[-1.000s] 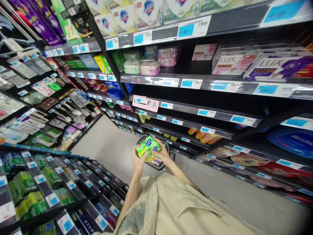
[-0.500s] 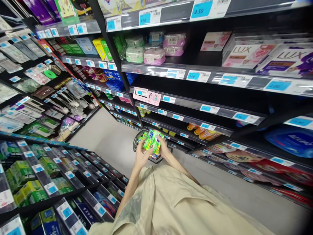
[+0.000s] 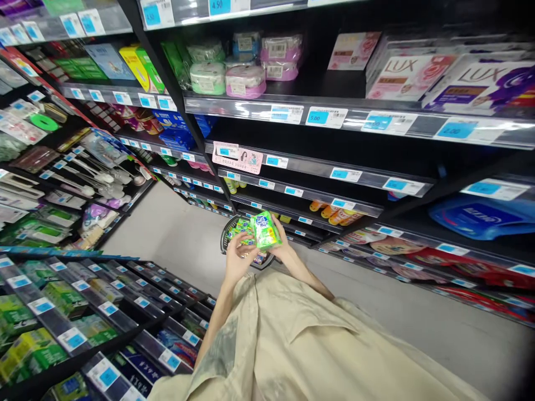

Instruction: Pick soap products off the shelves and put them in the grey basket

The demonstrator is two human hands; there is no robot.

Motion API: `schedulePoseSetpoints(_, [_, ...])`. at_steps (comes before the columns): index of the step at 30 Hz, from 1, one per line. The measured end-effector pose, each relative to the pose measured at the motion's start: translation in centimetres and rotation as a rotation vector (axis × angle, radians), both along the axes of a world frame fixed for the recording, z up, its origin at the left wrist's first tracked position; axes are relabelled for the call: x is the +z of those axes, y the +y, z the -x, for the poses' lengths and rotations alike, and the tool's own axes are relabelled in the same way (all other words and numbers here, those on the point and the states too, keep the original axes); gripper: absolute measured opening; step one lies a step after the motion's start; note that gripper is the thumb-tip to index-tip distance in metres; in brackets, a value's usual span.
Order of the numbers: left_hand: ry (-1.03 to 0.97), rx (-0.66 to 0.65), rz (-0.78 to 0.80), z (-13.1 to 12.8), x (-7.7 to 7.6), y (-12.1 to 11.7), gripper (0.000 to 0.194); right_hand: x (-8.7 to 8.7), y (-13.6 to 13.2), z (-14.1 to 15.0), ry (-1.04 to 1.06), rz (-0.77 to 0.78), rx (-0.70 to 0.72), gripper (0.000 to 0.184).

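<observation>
A bright green packet (image 3: 266,233) with a blue-and-white logo is held over the shopping basket, tilted toward me. My right hand (image 3: 282,244) grips its right side, the fingers partly behind it. On the other side, my left hand (image 3: 239,257) curves with thumb and fingers apart, close to the packet's lower left edge and holding nothing that I can see. Below both hands is the dark shopping basket (image 3: 224,227). More green packets (image 3: 239,227) lie in it, partly covered by my hands; the rest of its contents is largely hidden.
Shelves with price tags rise ahead and to the right, carrying boxed LUX soaps (image 3: 412,77), wrapped soap boxes (image 3: 246,82) and orange bottles (image 3: 340,215). At the lower left stands another shelf with boxes (image 3: 64,295). Grey floor (image 3: 154,228) runs between them.
My left hand has come off the green packet and its fingers have spread. The packet has turned and now rests in my right hand alone. The view has shifted slightly.
</observation>
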State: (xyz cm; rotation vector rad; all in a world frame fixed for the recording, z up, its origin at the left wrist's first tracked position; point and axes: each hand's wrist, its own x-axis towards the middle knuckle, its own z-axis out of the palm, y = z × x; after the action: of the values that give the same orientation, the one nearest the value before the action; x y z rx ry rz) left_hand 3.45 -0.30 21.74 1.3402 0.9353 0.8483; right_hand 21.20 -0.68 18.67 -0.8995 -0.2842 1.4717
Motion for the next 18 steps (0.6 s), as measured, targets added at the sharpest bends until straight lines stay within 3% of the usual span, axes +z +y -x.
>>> schedulePoseSetpoints(4, [-0.031, 0.036, 0.279, 0.1, -1.9, 0.5, 0.085, 1.0, -0.1, -0.5, -0.278, -0.039, 0.108, 0.060])
schedulePoseSetpoints(8, [-0.124, 0.046, 0.413, -0.8, -3.2, -0.2, 0.085, 1.9, -0.7, -0.9, -0.627, -0.096, 0.072, 0.045])
schedulePoseSetpoints(16, [-0.369, 0.100, 0.544, -1.4, -3.3, -1.0, 0.088, 3.9, -1.7, -2.0, -0.585, -0.220, 0.271, 0.054])
schedulePoseSetpoints(18, [-0.359, 0.145, 0.510, -1.5, -2.9, -0.9, 0.090, 4.2, -2.1, -1.4, -0.630, -0.315, 0.291, 0.067])
